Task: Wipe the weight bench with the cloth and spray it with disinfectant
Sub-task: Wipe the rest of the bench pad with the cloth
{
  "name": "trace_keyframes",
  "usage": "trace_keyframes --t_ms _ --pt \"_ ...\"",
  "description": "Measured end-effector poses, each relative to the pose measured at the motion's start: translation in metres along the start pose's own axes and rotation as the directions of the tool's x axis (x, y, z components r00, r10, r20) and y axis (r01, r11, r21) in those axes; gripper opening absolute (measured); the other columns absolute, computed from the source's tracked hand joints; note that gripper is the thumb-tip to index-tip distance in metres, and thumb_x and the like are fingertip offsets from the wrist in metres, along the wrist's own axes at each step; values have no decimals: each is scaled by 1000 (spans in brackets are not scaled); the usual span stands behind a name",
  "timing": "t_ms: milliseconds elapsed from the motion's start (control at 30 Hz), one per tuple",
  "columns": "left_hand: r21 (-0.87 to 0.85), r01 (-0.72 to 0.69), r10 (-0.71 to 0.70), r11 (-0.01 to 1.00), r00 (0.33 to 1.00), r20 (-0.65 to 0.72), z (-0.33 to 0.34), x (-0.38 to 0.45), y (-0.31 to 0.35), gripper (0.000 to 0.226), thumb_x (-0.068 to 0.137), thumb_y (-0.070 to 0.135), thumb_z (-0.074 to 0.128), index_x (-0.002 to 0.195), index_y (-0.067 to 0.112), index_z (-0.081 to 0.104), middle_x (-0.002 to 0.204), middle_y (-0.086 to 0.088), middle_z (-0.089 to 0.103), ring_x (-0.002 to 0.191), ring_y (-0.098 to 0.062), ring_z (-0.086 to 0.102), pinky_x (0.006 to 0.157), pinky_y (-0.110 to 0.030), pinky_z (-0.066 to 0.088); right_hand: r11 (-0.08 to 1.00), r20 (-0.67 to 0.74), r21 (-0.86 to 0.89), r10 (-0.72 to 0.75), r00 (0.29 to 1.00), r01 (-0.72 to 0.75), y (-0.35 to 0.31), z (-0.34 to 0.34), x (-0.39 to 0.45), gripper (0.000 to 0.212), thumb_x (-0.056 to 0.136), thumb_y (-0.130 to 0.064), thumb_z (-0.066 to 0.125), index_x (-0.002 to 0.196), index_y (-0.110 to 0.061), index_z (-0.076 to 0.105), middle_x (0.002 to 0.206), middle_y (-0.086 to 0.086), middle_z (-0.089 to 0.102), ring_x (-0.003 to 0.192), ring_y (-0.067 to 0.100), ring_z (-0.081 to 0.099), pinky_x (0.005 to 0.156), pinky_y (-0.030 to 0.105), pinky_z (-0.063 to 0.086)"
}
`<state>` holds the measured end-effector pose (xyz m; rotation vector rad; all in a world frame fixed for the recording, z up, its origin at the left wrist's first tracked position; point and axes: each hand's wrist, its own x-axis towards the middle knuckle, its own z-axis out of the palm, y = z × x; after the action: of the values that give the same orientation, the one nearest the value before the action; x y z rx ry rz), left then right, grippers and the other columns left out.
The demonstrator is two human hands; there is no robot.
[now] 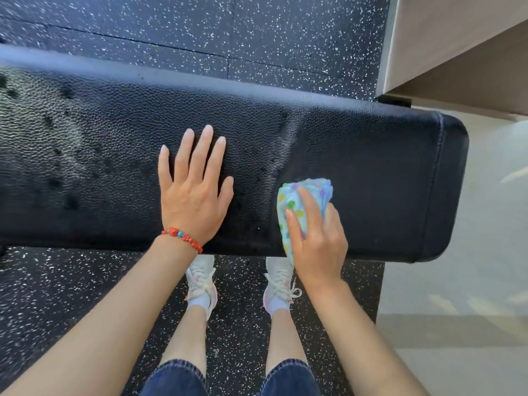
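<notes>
The black padded weight bench runs across the view from left to right, its rounded end at the right. Its left part shows dark wet droplets and a damp sheen. My left hand lies flat on the pad, fingers spread, holding nothing, with a red bead bracelet at the wrist. My right hand grips a bunched light-blue cloth with coloured dots and presses it on the pad near the bench's front edge. No spray bottle is in view.
Black speckled rubber flooring lies beyond and under the bench. My feet in white sneakers stand at the bench's near side. A beige wall or cabinet rises at the upper right, pale smooth floor below it.
</notes>
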<state>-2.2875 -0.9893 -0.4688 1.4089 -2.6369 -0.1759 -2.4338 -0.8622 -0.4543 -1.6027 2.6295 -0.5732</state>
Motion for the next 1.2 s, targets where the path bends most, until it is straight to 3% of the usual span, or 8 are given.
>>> trace_keyframes --t_ms 100,267,367,567,767,833,933,1200 --pt "2 -2 2 1000 1000 -9 0 0 0 50 94 29 44 140 10 39 148 -11 36 137 -31 28 111 -55 18 1000 -69 13 20 997 -19 -13 17 58 31 88 -31 52 109 -11 63 77 15 59 63 28 57 58 32 45" --pt "7 -11 11 1000 1000 -15 0 0 -2 50 94 30 43 140 10 40 148 -11 37 137 -31 29 110 -54 19 999 -132 35 28 991 -23 -31 38 128 36 84 -33 51 109 -11 66 77 16 61 65 30 61 53 28 48" --pt "-14 -10 10 1000 1000 -12 -1 1 -2 50 94 31 43 139 11 41 148 -10 38 136 -31 30 110 -54 19 998 -143 46 60 988 -54 -33 34 96 35 86 -30 53 114 -10 63 78 16 59 65 31 59 56 31 49" --pt "-68 -25 24 997 1000 -12 -14 -3 -15 49 92 28 45 138 10 42 147 -12 38 136 -30 29 110 -52 17 1000 14 -7 0 1000 0 -50 12 -18 31 96 -31 46 118 -11 54 70 10 51 57 22 48 52 33 48" --pt "4 48 -48 999 999 -20 -21 -16 -63 49 93 27 45 139 10 40 148 -13 37 137 -32 29 110 -54 17 1000 -36 -28 8 999 -9 -55 26 51 33 87 -32 53 109 -10 65 77 14 58 62 28 55 55 32 46" --pt "15 30 -30 999 1000 -2 -18 -18 -73 50 94 30 44 140 11 38 148 -13 36 137 -32 29 110 -56 18 999 -92 -13 40 995 -41 -61 38 93 35 84 -31 54 110 -11 65 86 17 63 68 31 59 55 31 47" --pt "17 17 -17 1000 1000 9 -15 -18 -78 51 94 32 43 142 12 37 149 -12 35 137 -31 27 110 -56 18 998 -99 0 68 993 -69 -71 47 119 37 85 -32 52 113 -12 64 82 18 62 68 33 60 53 32 49" --pt "10 15 -16 1000 1000 18 -17 -19 -78 51 95 32 41 142 12 38 149 -10 35 137 -30 28 110 -56 19 1000 9 4 1 1000 -1 -96 27 -11 33 95 -32 46 120 -12 55 74 10 51 60 22 49 57 29 43"
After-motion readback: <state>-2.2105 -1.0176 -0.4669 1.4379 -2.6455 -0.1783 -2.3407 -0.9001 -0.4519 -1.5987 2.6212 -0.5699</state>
